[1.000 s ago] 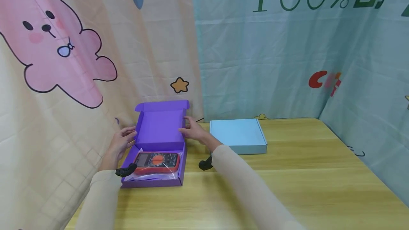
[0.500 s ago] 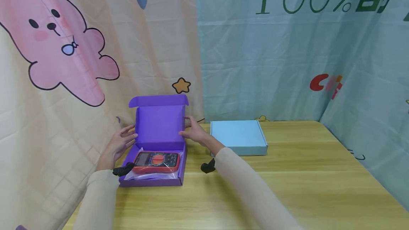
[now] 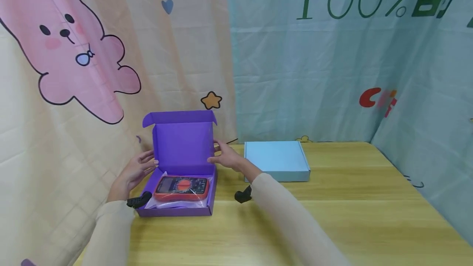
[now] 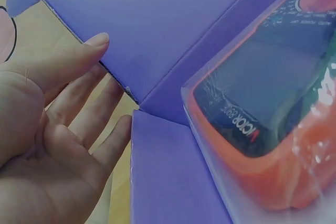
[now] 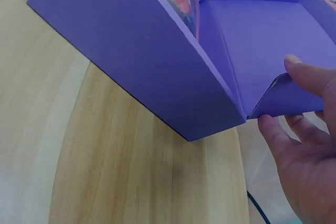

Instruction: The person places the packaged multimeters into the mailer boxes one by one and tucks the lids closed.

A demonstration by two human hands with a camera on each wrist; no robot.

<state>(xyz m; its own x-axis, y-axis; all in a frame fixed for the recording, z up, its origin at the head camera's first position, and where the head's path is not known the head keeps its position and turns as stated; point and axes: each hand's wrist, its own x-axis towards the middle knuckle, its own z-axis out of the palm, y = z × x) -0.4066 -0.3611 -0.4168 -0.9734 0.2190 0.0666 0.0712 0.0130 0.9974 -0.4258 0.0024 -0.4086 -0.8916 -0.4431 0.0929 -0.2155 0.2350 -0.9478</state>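
Observation:
A purple cardboard mailer box [image 3: 173, 212] stands at the left of the table, its lid [image 3: 182, 145] raised at the back. Inside lies a red-and-black multimeter [image 3: 181, 188] in a clear plastic bag [image 4: 310, 182], its dial facing up. My left hand [image 3: 131, 172] holds the lid's left edge, thumb [image 4: 97, 40] on the inner face and fingers behind. At the right edge, my right hand [image 3: 230, 158] pinches the lid's side flap [image 5: 286, 95], with the thumb inside and fingertips outside.
A light blue closed box [image 3: 275, 157] sits right of the purple one, behind my right forearm. The wooden table [image 3: 332, 216] reaches back to printed curtains [image 3: 295, 73]. Another curtain [image 3: 55, 167] hangs close along the left side.
The lid has swung up to a steeper angle, its front flap tipping towards me, with both hands staying at its edges. The head view has shifted slightly.

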